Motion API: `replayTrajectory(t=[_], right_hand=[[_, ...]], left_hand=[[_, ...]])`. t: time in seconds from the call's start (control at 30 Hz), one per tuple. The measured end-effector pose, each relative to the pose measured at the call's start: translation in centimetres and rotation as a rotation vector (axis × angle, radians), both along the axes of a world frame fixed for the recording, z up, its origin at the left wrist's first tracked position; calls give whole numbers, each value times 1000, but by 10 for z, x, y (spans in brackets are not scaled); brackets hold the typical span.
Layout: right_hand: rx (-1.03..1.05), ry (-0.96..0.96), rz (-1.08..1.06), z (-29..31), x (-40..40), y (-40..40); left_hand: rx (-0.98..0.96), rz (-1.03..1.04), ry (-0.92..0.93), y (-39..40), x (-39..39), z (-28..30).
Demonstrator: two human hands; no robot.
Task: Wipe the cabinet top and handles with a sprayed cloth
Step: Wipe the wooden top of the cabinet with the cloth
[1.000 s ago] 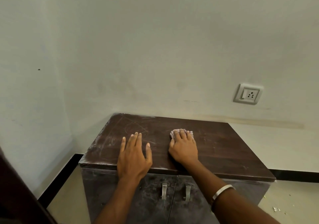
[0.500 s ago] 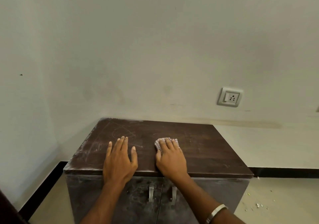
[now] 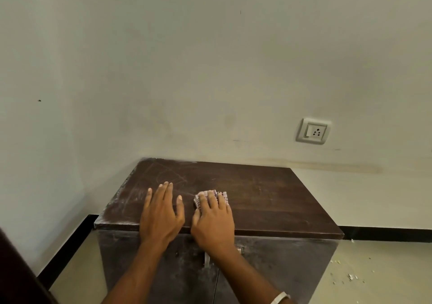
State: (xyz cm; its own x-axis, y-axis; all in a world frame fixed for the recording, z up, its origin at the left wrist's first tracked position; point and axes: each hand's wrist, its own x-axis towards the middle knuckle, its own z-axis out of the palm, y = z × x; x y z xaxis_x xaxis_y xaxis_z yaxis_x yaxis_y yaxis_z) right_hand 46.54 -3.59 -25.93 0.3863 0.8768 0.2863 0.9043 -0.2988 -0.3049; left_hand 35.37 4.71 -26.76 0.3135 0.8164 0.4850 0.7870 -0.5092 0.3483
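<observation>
Cloth (image 3: pixel 211 197) lies on the cabinet top (image 3: pixel 268 198), a little left of the middle and near the front edge, pressed flat under the right hand (image 3: pixel 214 218). The fingers of this hand are straight and together on the cloth, not curled around it. The left hand (image 3: pixel 161 212) rests flat on the top just beside it, fingers straight, holding nothing. Compared with a second ago, the right hand and cloth have moved to the left, closer to the left hand, so the wiping stroke is going toward the dusty left part. The right part of the top looks darker and cleaner, while the left side and far-left corner show pale streaks. I judge the top is about half done. The handles (image 3: pixel 207 259), partly hidden under the right wrist, seem not yet wiped.
</observation>
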Motion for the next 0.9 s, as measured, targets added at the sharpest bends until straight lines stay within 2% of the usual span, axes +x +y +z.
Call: replayTrajectory(t=[0.13, 0.33, 0.47, 0.73, 0.9], right_hand=[[4, -1, 26, 0, 11, -6], [-18, -18, -164, 4, 55, -37], [-21, -2, -205, 9, 41, -38], [4, -31, -22, 0, -42, -11], [-5, -42, 12, -3, -30, -15]], left_hand=[[3, 20, -10, 4, -5, -1], [-16, 20, -11, 9, -14, -2], [-16, 42, -20, 10, -21, 0], [-16, 69, -26, 11, -26, 0], [-23, 95, -25, 16, -34, 0]])
